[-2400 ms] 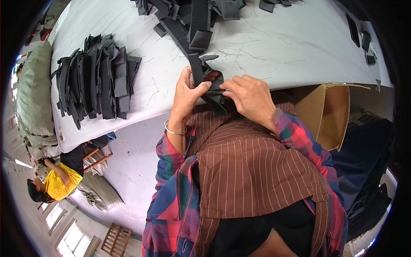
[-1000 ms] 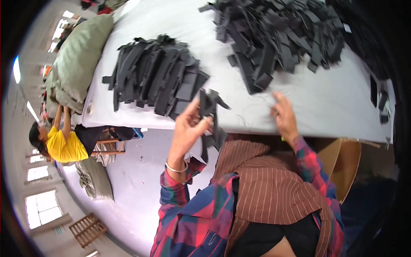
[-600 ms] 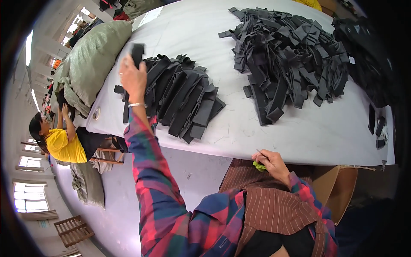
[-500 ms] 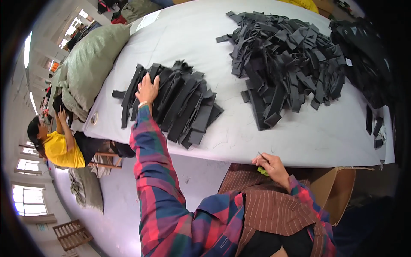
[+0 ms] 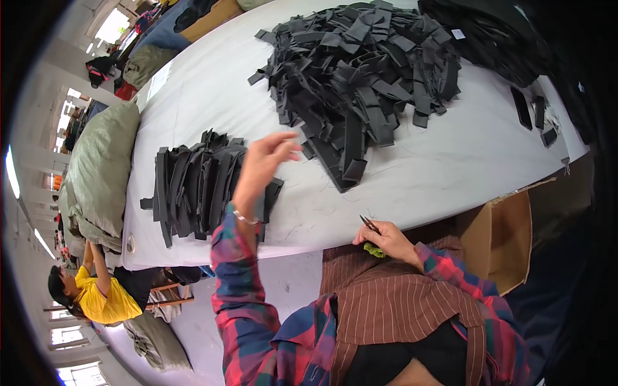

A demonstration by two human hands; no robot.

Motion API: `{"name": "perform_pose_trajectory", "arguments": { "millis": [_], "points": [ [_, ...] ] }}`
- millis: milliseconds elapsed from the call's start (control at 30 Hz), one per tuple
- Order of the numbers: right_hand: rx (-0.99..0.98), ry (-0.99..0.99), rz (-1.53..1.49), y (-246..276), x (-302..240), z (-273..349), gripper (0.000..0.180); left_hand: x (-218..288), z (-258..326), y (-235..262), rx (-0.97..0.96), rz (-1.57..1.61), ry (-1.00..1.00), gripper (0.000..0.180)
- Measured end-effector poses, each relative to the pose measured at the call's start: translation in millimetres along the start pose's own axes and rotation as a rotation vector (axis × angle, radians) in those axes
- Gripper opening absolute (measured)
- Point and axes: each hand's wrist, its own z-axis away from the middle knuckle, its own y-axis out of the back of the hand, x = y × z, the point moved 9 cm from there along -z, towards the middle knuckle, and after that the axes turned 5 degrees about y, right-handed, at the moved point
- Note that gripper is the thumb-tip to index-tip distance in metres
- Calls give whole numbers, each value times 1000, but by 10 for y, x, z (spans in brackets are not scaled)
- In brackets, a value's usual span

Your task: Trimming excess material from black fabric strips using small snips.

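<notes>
My left hand (image 5: pixel 262 166) is raised over the white table (image 5: pixel 412 170), fingers stretched out with nothing visible in them. It hangs between a row of dark grey fabric strips (image 5: pixel 196 186), laid side by side on the left, and a big loose heap of similar strips (image 5: pixel 360 71) farther right. By the table's front edge my right hand (image 5: pixel 391 240) is closed around small dark thread snips (image 5: pixel 369 224), their points sticking out toward the table. A bit of yellow-green material (image 5: pixel 374 250) shows under that hand; I cannot make out what it is.
A dark bundle of cloth (image 5: pixel 489 45) lies at the far right, near a black phone-like object (image 5: pixel 521 108). An open cardboard box (image 5: pixel 499 244) stands below the table edge. Full sacks (image 5: pixel 100 167) are at the left, where a person in yellow (image 5: pixel 106 296) works.
My left hand has left the row of strips and moved right toward the heap. My right hand keeps hold of the snips. The whole view has shifted.
</notes>
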Motion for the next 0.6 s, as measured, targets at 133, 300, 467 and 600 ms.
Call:
{"name": "perform_pose_trajectory", "arguments": {
  "millis": [133,300,467,600],
  "points": [
    [100,-103,-109,117,143,219,29,-205,-458,-716,30,-67,-59,42],
    [168,-102,-89,343,99,422,29,-123,-744,-1254,391,-539,-89,77],
    [169,-79,-121,401,-3,475,29,-298,-774,-1296,294,-68,7,75],
    [190,-66,-159,453,-49,511,29,-246,-416,-1536,-114,264,106,48]
  ]
}}
